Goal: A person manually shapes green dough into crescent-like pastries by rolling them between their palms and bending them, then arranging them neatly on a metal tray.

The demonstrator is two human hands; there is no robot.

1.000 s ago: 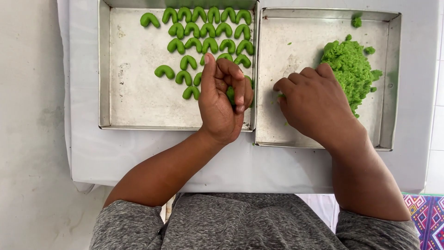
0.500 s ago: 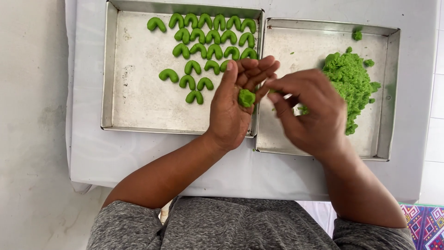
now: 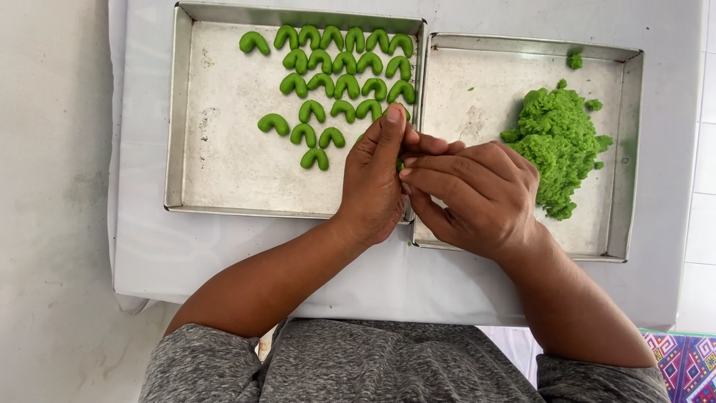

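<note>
Both hands brought together above the seam between the two trays. Left hand [image 3: 377, 179] cupped, right hand [image 3: 477, 198] pressed against it, fingers [image 3: 440, 166] of the right pinching into the left palm. Half a second ago a small green dough piece [image 3: 400, 165] sat open on the left fingers; now nearly hidden, only a sliver showing between the hands. Judged as being shaped. Curved green pieces [image 3: 335, 82] in rows in the left tray [image 3: 224, 172]; dough mound [image 3: 556, 145] in the right tray [image 3: 477, 89], on the white desk [image 3: 373, 276].
</note>
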